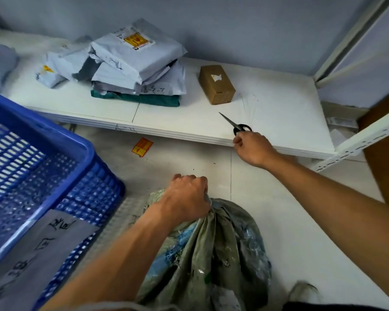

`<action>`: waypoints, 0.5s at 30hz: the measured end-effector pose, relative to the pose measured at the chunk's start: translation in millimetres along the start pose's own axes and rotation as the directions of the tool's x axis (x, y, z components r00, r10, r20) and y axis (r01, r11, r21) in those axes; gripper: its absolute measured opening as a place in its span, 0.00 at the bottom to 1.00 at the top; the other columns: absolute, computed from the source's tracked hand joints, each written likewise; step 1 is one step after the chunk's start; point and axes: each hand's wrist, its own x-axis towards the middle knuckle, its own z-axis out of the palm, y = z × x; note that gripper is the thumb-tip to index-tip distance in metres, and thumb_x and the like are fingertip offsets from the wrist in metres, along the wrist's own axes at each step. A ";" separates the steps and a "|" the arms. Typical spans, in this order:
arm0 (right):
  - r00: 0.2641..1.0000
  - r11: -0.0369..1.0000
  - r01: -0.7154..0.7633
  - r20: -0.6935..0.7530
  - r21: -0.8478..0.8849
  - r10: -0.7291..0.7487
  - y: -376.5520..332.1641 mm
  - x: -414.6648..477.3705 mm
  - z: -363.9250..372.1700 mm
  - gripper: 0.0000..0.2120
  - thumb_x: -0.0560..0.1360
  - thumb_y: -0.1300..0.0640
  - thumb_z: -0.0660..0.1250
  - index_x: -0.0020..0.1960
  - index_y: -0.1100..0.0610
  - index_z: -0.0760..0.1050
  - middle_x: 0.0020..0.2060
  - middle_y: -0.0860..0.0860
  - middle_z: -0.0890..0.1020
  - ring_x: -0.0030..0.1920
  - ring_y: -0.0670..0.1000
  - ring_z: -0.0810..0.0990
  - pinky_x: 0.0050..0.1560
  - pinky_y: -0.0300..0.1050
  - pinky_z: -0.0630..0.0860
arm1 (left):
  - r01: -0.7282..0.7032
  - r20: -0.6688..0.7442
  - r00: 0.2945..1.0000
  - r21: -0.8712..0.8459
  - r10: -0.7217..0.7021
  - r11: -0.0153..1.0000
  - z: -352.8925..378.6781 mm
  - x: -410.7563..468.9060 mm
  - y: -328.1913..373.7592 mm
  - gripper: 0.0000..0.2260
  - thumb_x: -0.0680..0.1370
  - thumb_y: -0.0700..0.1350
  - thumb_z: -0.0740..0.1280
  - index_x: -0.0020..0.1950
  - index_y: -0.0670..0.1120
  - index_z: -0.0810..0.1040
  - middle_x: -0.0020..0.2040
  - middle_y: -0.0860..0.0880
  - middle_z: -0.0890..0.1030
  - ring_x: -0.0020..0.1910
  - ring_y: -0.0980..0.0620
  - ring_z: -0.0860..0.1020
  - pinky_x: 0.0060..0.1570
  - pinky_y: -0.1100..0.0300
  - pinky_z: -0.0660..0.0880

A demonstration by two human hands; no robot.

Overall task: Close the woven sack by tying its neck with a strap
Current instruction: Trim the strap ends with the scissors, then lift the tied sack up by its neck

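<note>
With my left hand (186, 194) clenched round the gathered neck of the woven sack (211, 243) on the floor (279, 209), my right hand (253, 149) is at the scissors (237, 125) on the shelf (189, 122), grip unclear; tying probably awaits a strap I can't see.

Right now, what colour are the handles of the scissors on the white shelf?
Black handles on the scissors, with steel-grey blades; the head view shows them best.

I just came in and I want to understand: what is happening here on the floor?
A person's left hand grips the gathered neck of a woven sack on the floor. The right hand is at the scissors on the low white shelf; whether it grips them is unclear. No strap is visible.
</note>
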 end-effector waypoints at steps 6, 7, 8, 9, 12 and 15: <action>0.929 0.988 0.146 0.350 -0.057 -0.118 -24.9 -80.0 -0.6 0.13 0.78 0.53 0.62 0.57 0.54 0.82 0.56 0.53 0.84 0.56 0.55 0.80 0.55 0.47 0.76 | 0.022 -0.018 1.000 0.016 -0.021 1.000 -11.4 -31.8 4.7 0.14 0.76 0.51 0.66 0.61 0.50 0.74 0.56 0.48 0.76 0.51 0.48 0.75 0.57 0.53 0.72; 0.905 0.984 0.164 0.406 -0.063 -0.125 -31.7 -95.1 -3.7 0.14 0.78 0.53 0.62 0.59 0.54 0.81 0.58 0.53 0.83 0.56 0.55 0.80 0.55 0.47 0.76 | 0.011 -0.019 1.000 0.021 -0.010 1.000 -14.1 -39.3 7.7 0.15 0.76 0.49 0.67 0.62 0.50 0.74 0.57 0.48 0.75 0.53 0.47 0.75 0.56 0.53 0.72; 0.881 0.983 0.174 0.455 -0.059 -0.129 -38.8 -109.8 -6.5 0.15 0.77 0.52 0.62 0.61 0.53 0.79 0.59 0.53 0.83 0.57 0.56 0.80 0.56 0.48 0.77 | -0.008 -0.024 1.000 0.041 0.009 0.999 -16.2 -45.2 10.5 0.16 0.76 0.49 0.67 0.62 0.50 0.73 0.57 0.48 0.74 0.54 0.47 0.75 0.56 0.53 0.71; 0.862 0.984 0.176 0.488 -0.035 -0.137 -44.7 -123.2 -7.9 0.18 0.77 0.52 0.62 0.65 0.52 0.77 0.61 0.53 0.82 0.58 0.55 0.79 0.58 0.49 0.77 | -0.031 -0.043 0.999 0.076 0.034 0.997 -16.7 -50.3 12.0 0.16 0.75 0.48 0.67 0.63 0.50 0.74 0.58 0.48 0.73 0.55 0.47 0.76 0.57 0.54 0.71; 0.852 0.981 0.153 0.488 0.118 -0.192 -60.5 -176.5 -21.1 0.23 0.76 0.49 0.65 0.71 0.48 0.71 0.63 0.51 0.80 0.59 0.55 0.79 0.59 0.50 0.78 | -0.114 -0.134 0.982 0.162 0.137 0.980 -18.0 -78.2 27.0 0.17 0.75 0.48 0.65 0.64 0.48 0.75 0.57 0.47 0.74 0.55 0.45 0.77 0.59 0.52 0.69; 0.880 0.971 0.107 0.433 0.215 -0.193 -70.4 -228.3 -24.2 0.24 0.74 0.46 0.68 0.69 0.44 0.71 0.60 0.50 0.81 0.54 0.54 0.80 0.54 0.51 0.79 | -0.190 -0.129 0.965 0.253 0.228 0.948 -17.1 -113.6 47.1 0.20 0.74 0.46 0.65 0.66 0.46 0.73 0.59 0.46 0.75 0.59 0.45 0.75 0.65 0.52 0.66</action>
